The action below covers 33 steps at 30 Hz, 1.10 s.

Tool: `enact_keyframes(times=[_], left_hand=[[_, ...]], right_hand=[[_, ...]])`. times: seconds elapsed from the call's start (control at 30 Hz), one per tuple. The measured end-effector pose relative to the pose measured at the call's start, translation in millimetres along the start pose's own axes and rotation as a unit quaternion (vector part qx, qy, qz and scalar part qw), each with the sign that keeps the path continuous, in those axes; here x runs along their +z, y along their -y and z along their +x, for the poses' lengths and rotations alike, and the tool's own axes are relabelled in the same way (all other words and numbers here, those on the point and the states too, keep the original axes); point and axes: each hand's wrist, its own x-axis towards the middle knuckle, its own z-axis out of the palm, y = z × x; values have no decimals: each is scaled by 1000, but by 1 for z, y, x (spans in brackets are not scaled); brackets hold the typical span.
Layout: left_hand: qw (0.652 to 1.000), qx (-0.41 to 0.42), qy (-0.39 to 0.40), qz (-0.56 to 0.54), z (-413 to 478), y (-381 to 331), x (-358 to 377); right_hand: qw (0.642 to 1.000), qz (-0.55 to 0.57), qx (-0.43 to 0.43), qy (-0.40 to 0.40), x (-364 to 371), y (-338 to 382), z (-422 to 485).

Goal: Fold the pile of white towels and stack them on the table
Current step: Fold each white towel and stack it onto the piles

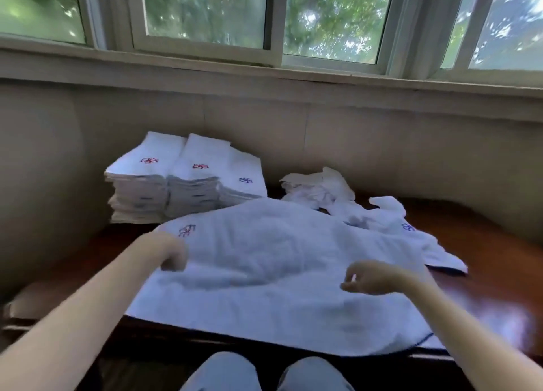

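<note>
Clearly the left hand (173,257) is clenched round the left edge of the spread towel (279,267). The right hand (371,276) is curled over its right side, but blur hides whether it grasps anything. This towel covers the dark table (484,287). From it, the folded stacks (164,185) sit at eleven o'clock and the unfolded pile (320,187) at one o'clock.

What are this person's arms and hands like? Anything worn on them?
The left forearm and right forearm are bare, no sleeves in view. The left hand and right hand wear no gloves; blur hides any small ring or band. Light blue trousers show below.
</note>
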Motion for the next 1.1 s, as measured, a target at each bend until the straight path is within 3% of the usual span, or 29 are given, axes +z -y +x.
enact_keyframes(times=[0.07,0.13,0.2,0.27,0.37,0.43,0.53,0.6,0.73,0.87,0.93,1.0,1.1], left_hand=[[991,27,-99,-88,20,-26,29],[968,38,-171,-179,32,-45,61],[953,30,-227,-197,40,-53,82],[944,26,-228,-238,42,-48,85],[952,58,-185,-236,37,-31,76],[946,66,-215,-232,40,-22,70],[901,69,-281,-322,57,-13,63],[876,38,-255,-407,71,-7,58],[901,-82,-275,-325,116,9,41],[910,-124,-285,-275,161,14,22],[906,-83,-298,-288,190,11,14],[907,-16,-262,-330,211,7,5],[867,45,-194,-457,221,-2,-4]], right_hand=[[994,20,15,-103,33,7,21],[988,11,40,-148,65,14,32],[976,-22,75,-205,81,16,41],[969,-5,103,-225,77,18,47],[975,-14,117,-190,59,26,54],[972,-40,93,-214,56,33,62],[960,-6,22,-278,55,52,86],[956,46,-5,-290,51,63,107],[948,87,33,-304,38,57,153],[954,92,77,-273,22,36,191],[954,99,102,-265,15,31,208],[943,111,126,-287,12,29,221],[928,114,138,-327,16,31,231]])
